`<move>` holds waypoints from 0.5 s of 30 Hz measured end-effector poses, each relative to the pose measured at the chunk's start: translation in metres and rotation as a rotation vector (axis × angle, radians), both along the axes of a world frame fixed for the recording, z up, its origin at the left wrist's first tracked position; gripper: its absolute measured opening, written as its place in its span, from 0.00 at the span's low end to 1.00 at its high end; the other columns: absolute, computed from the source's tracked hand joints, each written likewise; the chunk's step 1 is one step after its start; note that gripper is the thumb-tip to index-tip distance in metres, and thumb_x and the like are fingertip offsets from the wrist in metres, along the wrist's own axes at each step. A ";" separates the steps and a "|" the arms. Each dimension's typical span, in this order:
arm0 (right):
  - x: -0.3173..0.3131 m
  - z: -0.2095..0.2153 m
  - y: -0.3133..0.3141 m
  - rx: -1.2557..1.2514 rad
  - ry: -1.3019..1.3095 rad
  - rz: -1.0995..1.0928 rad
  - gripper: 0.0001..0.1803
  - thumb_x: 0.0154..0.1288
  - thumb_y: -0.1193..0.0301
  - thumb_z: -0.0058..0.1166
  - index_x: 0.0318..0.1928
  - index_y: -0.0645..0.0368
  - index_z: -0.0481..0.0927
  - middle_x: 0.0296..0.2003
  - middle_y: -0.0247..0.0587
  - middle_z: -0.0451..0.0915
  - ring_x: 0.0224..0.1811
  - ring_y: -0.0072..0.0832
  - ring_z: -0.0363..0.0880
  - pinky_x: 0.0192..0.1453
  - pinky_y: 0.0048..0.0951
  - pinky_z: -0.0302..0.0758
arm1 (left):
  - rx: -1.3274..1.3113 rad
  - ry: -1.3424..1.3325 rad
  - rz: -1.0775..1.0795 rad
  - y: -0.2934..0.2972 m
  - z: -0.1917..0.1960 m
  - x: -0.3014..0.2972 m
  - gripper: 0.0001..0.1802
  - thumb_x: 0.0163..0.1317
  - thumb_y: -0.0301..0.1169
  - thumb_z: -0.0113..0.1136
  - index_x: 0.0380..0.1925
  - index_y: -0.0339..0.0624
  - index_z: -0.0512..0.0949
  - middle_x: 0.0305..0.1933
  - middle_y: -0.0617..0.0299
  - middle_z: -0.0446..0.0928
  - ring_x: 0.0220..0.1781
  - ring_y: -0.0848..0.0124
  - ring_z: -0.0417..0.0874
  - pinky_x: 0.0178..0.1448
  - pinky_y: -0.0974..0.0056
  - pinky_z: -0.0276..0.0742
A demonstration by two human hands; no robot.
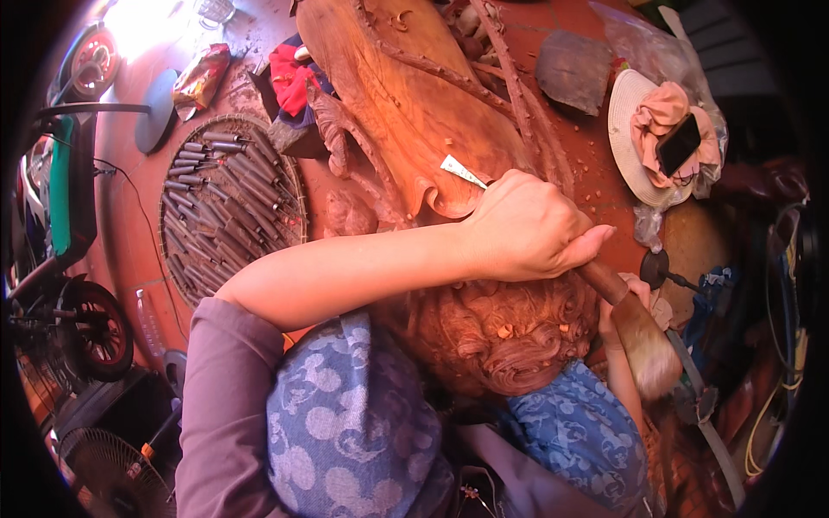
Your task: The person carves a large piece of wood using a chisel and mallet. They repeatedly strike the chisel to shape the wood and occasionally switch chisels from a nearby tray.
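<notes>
Tucked between the knees [350, 410], probably for steadiness: swirl-carved wood [492, 337]! Clenched tight in the left hand [528, 226], likely for control: pale-bladed chisel [461, 170]. Behind a block-ended wooden shaft [648, 354], right hand [637, 287], can't tell its grasp! Farther left, slim tools [229, 203] in a round basket [300, 190], seemingly for easy picking.

Mauve slv [229, 397], approx. elbow-length; blue legwear [345, 423] w/ lt rounded print

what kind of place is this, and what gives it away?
Likely a wood-carving workshop: a round basket holds many chisel-like tools, and a swirling carved wood piece has loose wood chips on it.
</notes>
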State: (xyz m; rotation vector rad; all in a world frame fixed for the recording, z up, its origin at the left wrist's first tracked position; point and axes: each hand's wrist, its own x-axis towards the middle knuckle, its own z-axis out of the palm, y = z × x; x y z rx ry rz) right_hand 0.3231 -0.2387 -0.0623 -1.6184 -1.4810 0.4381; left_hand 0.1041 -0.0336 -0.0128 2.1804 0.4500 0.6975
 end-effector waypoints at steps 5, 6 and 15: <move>0.009 -0.008 -0.016 -0.274 -0.425 -0.126 0.16 0.61 0.83 0.61 0.42 0.61 0.66 0.35 0.42 0.73 0.36 0.29 0.73 0.44 0.27 0.70 | 0.218 0.069 0.135 -0.004 0.003 -0.002 0.24 0.70 0.46 0.56 0.16 0.47 0.78 0.15 0.59 0.76 0.16 0.60 0.79 0.20 0.57 0.71; 0.007 0.001 -0.017 -0.238 -0.230 -0.115 0.16 0.62 0.83 0.60 0.42 0.60 0.66 0.35 0.42 0.72 0.36 0.29 0.73 0.44 0.28 0.70 | 0.280 0.031 0.139 -0.015 0.012 -0.002 0.24 0.70 0.47 0.56 0.15 0.49 0.78 0.14 0.61 0.75 0.16 0.63 0.78 0.19 0.58 0.71; -0.018 0.055 0.001 -0.138 0.136 0.083 0.14 0.66 0.79 0.57 0.43 0.57 0.64 0.37 0.37 0.66 0.39 0.26 0.64 0.49 0.28 0.66 | -0.027 -0.070 -0.227 -0.041 0.016 -0.012 0.27 0.67 0.46 0.59 0.11 0.44 0.74 0.13 0.57 0.71 0.15 0.56 0.75 0.20 0.54 0.68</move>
